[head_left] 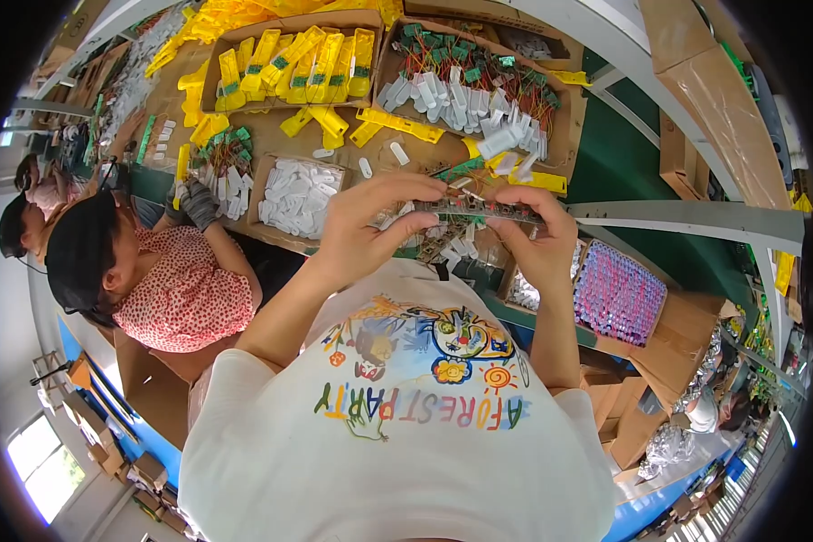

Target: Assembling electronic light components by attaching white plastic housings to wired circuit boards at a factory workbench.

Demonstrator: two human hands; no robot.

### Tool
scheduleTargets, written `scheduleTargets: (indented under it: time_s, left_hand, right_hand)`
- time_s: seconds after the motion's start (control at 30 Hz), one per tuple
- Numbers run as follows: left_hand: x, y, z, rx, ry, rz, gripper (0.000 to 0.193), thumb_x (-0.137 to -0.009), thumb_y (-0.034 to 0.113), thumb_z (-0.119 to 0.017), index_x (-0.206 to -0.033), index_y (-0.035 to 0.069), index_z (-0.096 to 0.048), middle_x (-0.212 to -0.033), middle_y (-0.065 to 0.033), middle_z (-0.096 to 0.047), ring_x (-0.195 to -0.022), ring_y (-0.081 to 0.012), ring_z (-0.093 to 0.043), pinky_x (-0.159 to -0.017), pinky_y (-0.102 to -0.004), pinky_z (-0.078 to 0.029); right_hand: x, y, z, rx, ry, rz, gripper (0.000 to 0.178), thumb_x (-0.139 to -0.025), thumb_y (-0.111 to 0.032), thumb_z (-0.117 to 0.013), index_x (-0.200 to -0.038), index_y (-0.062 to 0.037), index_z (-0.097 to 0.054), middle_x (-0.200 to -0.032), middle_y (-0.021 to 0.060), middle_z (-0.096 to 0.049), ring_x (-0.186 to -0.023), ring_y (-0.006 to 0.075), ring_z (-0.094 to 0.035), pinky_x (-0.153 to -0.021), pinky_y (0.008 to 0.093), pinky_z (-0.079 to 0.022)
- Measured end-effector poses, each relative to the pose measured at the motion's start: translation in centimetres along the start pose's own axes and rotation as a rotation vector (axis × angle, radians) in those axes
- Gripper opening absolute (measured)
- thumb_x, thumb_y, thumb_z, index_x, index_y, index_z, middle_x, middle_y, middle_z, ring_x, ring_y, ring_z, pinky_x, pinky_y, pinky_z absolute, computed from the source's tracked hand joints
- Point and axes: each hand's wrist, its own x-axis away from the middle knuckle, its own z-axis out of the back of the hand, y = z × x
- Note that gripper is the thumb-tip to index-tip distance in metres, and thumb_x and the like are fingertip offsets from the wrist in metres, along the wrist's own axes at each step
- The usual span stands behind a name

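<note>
Between left hand and right hand, fingertips pinch a narrow strip.

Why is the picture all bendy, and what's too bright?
In the head view, the fisheye lens bends the metal beam at upper right and leaves dark corners; head view again, the lower-left window glares white.

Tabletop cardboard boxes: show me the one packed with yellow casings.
The upper-left box, full of yellow casings; its right neighbour holds wired green circuit boards, the box below white pieces.
</note>
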Motion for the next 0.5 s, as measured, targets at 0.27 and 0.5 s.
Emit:
scheduleTargets:
  time_s: [0.27,0.5]
  left_hand:
    - [0.5,-2.0,-0.3,0.143,0.053,0.019,0.020,-0.074,0.003,-0.074,-0.091,0.003,-0.064,-0.094,-0.0126,-0.065,-0.088,-0.0218,-0.064,-0.075,-0.0290,-0.049]
    - [-0.9,-0.3,0.3,-0.001,-0.346,0.058,0.015,-0.087,-0.004,-0.053,-0.098,0.003,-0.060,-0.112,-0.0121,-0.058,-0.107,-0.0216,-0.055,-0.084,-0.0352,-0.047]
  right_hand:
    - [-0.1,1.1,1.4,-0.087,-0.211,-0.009,0.034,-0.073,0.005,-0.070,-0.105,-0.0016,-0.064,-0.101,0.0097,-0.064,-0.090,0.0164,-0.062,-0.080,0.0273,-0.049]
    - [-0.3,-0.3,1.9,0.182,-0.076,-0.007,0.046,-0.067,0.006,-0.074,-0.110,-0.0033,-0.062,-0.105,0.0089,-0.061,-0.093,0.0173,-0.061,-0.082,0.0261,-0.049]
